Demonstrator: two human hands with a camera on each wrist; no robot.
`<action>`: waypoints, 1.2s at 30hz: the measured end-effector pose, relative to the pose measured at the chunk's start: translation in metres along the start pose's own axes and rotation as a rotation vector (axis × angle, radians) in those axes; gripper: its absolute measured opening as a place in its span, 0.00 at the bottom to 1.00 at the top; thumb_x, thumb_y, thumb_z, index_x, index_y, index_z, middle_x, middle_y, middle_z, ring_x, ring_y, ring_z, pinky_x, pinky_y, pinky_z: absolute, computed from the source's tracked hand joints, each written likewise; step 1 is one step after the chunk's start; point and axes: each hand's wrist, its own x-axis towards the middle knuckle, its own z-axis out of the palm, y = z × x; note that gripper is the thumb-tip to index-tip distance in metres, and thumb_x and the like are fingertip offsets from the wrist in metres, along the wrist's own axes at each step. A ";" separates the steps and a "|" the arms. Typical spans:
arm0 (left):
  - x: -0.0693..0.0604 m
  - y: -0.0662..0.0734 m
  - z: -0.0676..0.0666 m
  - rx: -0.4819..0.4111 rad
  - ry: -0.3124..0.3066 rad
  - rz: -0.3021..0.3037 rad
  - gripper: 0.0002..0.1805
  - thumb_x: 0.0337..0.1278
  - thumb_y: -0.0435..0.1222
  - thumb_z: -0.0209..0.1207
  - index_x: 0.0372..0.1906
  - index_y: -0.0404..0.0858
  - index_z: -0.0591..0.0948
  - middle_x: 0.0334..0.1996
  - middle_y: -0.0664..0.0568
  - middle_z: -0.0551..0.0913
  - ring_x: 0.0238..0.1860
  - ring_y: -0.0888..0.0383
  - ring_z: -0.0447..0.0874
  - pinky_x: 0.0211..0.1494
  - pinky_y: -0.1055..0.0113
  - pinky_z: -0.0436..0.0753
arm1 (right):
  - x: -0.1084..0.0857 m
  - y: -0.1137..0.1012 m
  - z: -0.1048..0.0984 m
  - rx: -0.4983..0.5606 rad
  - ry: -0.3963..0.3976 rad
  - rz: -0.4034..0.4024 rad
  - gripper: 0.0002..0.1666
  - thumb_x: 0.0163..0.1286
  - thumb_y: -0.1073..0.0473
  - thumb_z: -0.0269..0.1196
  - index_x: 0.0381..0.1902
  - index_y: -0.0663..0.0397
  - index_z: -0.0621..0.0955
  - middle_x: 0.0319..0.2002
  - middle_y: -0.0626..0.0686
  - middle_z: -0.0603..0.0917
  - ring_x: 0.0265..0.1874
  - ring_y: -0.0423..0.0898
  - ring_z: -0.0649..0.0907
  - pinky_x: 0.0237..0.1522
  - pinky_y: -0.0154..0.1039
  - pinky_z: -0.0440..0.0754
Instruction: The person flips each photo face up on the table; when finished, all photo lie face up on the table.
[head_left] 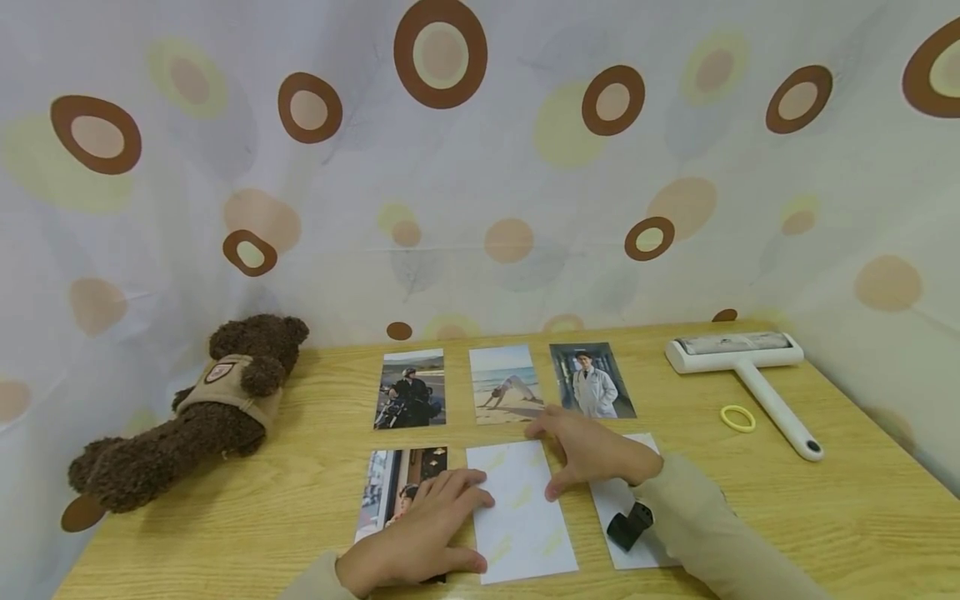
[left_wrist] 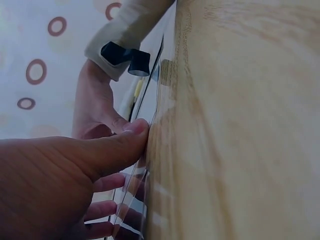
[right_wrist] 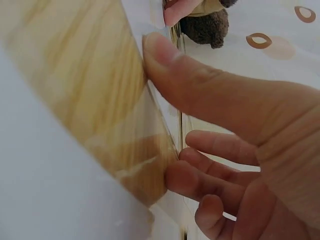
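A white card [head_left: 519, 521] with faint yellowish marks lies on the wooden table between both hands. Along its left edge, my left hand [head_left: 423, 533] touches it with spread fingers; the hand also covers part of a photo [head_left: 372, 500] of a person. My right hand [head_left: 592, 450] rests at the card's upper right edge, thumb [right_wrist: 167, 62] and fingertips set down along it. Another white card [head_left: 626, 554] lies partly hidden under the right forearm. Behind, in a row, are photos of a motorcycle rider [head_left: 411, 390], a person bending on a beach [head_left: 504, 385] and a person in a white coat [head_left: 592, 382].
A brown teddy bear [head_left: 232, 392] in a tan shirt lies at the left. At the right are a white lint roller [head_left: 765, 387] and a small yellow ring [head_left: 738, 418]. A curtain with circles [head_left: 480, 192] hangs behind the table.
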 end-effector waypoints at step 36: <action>0.009 -0.007 0.008 -0.411 0.376 -0.086 0.30 0.46 0.31 0.71 0.56 0.30 0.73 0.29 0.54 0.79 0.25 0.69 0.72 0.29 0.74 0.75 | -0.005 0.007 -0.011 0.124 0.044 -0.016 0.37 0.43 0.49 0.79 0.45 0.55 0.71 0.37 0.49 0.72 0.31 0.38 0.70 0.35 0.32 0.71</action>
